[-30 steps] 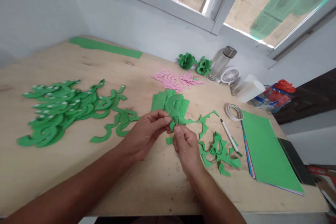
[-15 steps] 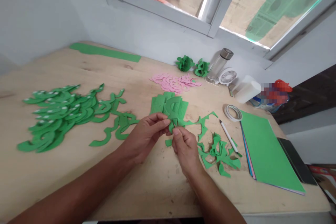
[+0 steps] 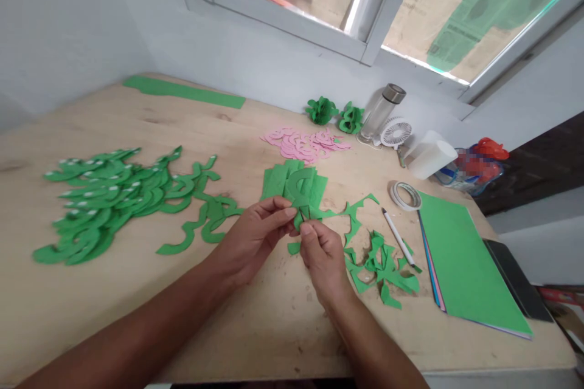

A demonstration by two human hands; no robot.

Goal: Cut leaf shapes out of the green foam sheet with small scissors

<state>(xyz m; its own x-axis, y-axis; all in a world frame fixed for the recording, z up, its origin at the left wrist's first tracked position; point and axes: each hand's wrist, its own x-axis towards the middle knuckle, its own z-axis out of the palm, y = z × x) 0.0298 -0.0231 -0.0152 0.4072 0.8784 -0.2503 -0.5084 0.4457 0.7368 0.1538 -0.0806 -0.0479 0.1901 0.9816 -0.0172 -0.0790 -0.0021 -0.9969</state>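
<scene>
Little's changed: my left hand pinches curved green paper, my right hand curls tight around scissors; cutting seems barely advanced.

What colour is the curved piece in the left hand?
Green: the curved piece pinched in the left hand shows best in the head view.

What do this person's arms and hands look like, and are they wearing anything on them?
The left hand and right hand are ungloved, with no rings visible. The left forearm and right forearm show no sleeves, watch or bracelet.
</scene>
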